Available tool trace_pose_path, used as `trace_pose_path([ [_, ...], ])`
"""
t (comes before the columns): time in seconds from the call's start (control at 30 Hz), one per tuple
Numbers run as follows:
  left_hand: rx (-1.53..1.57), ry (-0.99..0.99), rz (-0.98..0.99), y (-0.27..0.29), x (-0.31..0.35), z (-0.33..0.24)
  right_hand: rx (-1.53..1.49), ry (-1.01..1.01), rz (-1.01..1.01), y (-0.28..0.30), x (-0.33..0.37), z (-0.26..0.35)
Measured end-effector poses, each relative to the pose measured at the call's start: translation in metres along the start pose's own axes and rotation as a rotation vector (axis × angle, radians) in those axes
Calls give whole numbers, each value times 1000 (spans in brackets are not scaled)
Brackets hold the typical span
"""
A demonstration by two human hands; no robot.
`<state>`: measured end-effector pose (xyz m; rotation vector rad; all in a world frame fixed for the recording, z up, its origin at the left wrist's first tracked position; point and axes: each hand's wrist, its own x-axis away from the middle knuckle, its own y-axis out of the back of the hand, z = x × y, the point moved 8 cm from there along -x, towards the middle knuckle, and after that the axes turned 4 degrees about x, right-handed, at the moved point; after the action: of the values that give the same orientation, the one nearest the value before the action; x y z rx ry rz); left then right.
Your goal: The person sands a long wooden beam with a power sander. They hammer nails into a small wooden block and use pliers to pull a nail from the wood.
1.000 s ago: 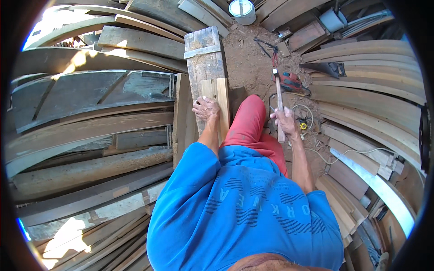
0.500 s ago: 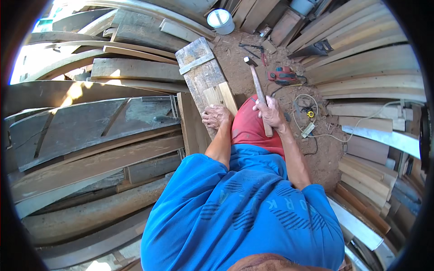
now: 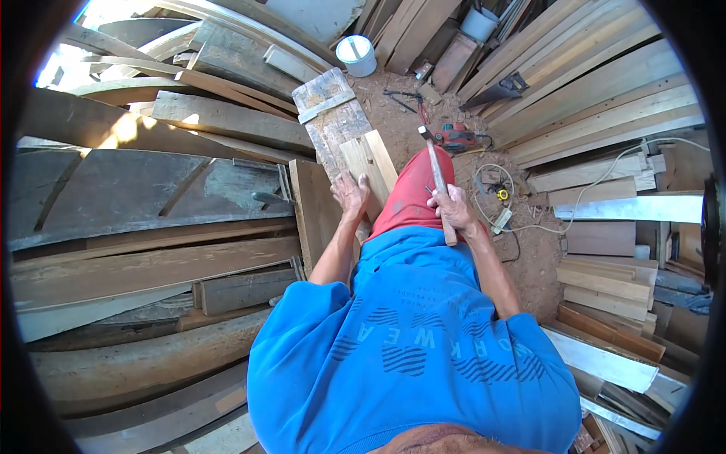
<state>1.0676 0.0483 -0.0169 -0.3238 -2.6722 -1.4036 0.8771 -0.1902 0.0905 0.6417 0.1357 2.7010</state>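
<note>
My right hand [image 3: 452, 206] is closed around the wooden handle of a hammer [image 3: 438, 166], held over my red-clothed leg with its head pointing away from me. A thin dark rod, too small to name, juts from between these fingers. My left hand [image 3: 351, 194] is open, thumb and fingers apart, by the near end of a pale wood piece [image 3: 366, 160]. Whether its fingertips touch the wood, I cannot tell. That pale piece lies on a worn plank [image 3: 330, 130] with a cross batten near its far end.
Stacked boards [image 3: 151, 185] crowd the left side, and more planks [image 3: 597, 98] lean on the right. On the dirt floor lie a red power tool [image 3: 458, 138], pliers [image 3: 422, 113], a yellow tape measure [image 3: 502, 194] and a pale cable [image 3: 544, 227]. A white bucket [image 3: 356, 57] stands beyond the plank.
My left hand has come off the top of the pale wood piece, moved left and opened out. My right hand keeps the hammer, whose head has turned slightly. The whole view has shifted a little.
</note>
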Motion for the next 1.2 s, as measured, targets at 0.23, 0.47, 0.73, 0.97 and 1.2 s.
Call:
trace_pose_path([
  [0.23, 398, -135, 333, 48, 54, -76, 20, 59, -20, -19, 0, 37],
  [0.47, 1274, 144, 841, 2, 97, -110, 88, 91, 156, -56, 7, 66],
  [0.73, 1249, 62, 344, 32, 11, -79, 463, 323, -124, -21, -2, 99],
  [0.97, 775, -131, 50, 48, -70, -58, 476, 492, -274, 9, -9, 169],
  [1.2, 579, -252, 76, 31, -84, -68, 64, 441, -139, 5, -31, 177],
])
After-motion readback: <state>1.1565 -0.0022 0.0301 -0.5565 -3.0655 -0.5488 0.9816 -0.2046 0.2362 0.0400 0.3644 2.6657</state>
